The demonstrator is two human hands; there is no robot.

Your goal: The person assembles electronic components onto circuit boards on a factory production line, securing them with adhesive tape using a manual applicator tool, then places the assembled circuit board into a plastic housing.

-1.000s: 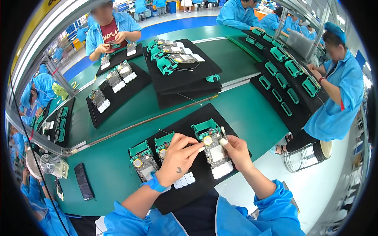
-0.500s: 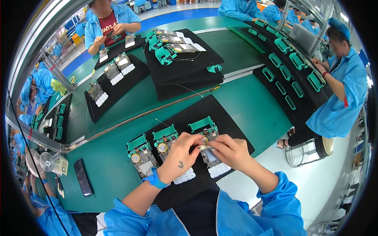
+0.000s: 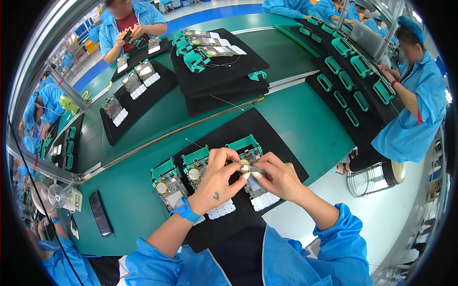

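Both hands meet above the rightmost of three circuit boards [image 3: 258,187] on a black mat [image 3: 279,138]. Between the fingertips is a small pale strip [image 3: 254,169], whose exact kind I cannot make out. My left hand [image 3: 215,181], with a blue band at its wrist, pinches the left end. My right hand [image 3: 281,180] pinches the other end. Pale covers sit on the thumb tips. Each board carries a green plastic frame [image 3: 243,142] at its far end and white dotted pads at its near end. My left hand partly hides the middle board [image 3: 220,209]; the left board [image 3: 171,195] lies beside it.
A black phone [image 3: 100,214] and a small fan [image 3: 57,196] are at the left. Stacked black mats [image 3: 224,102] with more boards stand beyond a metal rail. On the right, a co-worker [image 3: 410,105] is beside rows of green frames [image 3: 361,66]. Another co-worker [image 3: 131,28] handles a board.
My fingers have shifted slightly up and turned, so both covered thumb tips now show below the strip. The strip stays pinched between my hands. The far co-worker's board has been raised.
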